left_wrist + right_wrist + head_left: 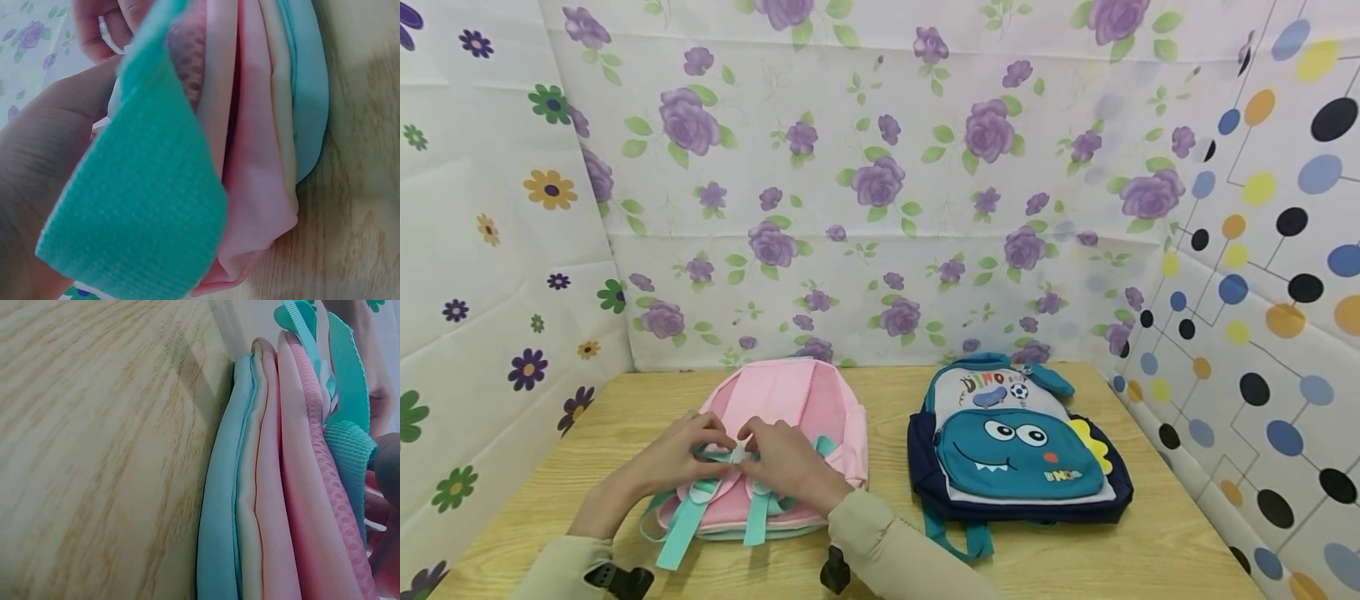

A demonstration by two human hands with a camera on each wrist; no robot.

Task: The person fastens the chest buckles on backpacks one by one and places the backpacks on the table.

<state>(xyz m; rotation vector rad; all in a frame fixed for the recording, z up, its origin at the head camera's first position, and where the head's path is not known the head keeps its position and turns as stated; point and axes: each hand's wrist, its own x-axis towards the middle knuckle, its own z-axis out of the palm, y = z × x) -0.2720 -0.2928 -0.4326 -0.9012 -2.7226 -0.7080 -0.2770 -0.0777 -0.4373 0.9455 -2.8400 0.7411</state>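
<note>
A pink backpack (771, 392) lies with its straps facing up, teal webbing (681, 533) hanging over its lower edge. Over its middle, my left hand (681, 454) and my right hand (790, 462) meet and pinch a small white buckle (739, 452) between their fingertips. The left wrist view shows a wide teal strap (144, 187) beside my left thumb, against the bag's pink side (259, 187). In the right wrist view the teal straps (349, 447) rise next to my right fingers (381, 506), which are partly cut off by the frame edge.
A blue and white dinosaur backpack (1022, 454) lies on the wooden table (880, 554) to the right, its teal strap hanging toward the front. Patterned cloth walls (880, 250) stand behind and on both sides. Dark bands are on both wrists.
</note>
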